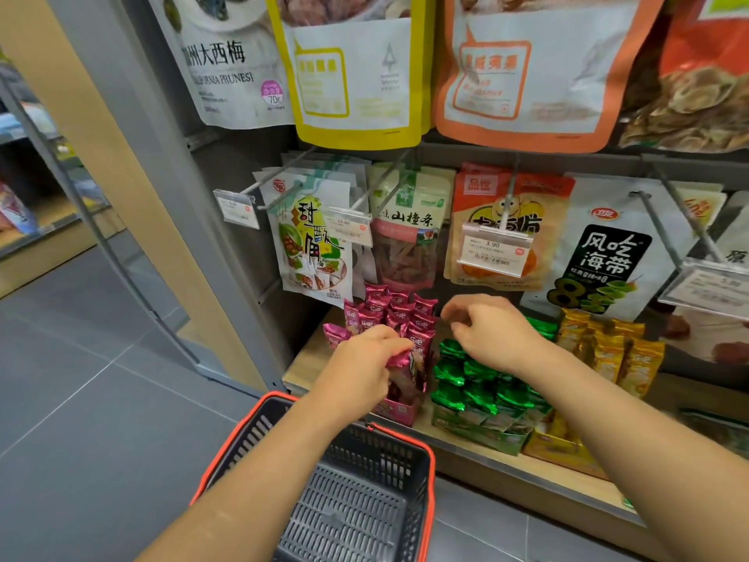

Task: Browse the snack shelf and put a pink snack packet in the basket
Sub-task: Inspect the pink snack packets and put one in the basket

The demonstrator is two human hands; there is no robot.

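Note:
Several pink snack packets (399, 312) stand in a pink display box (399, 411) on the low wooden shelf (567, 486). My left hand (360, 363) pinches the top of one pink packet (409, 365) at the front of that box. Just right of it, my right hand (492, 332) hovers above the green packets with loosely curled fingers that hold nothing. A dark basket with a red rim (430, 468) hangs under my left forearm, in front of the shelf edge, with nothing visible inside.
Green packets (478, 387) and yellow packets (608, 346) fill boxes to the right of the pink ones. Hanging snack bags on metal hooks with price tags (494, 251) crowd the space above. Grey tiled floor (81, 399) lies to the left.

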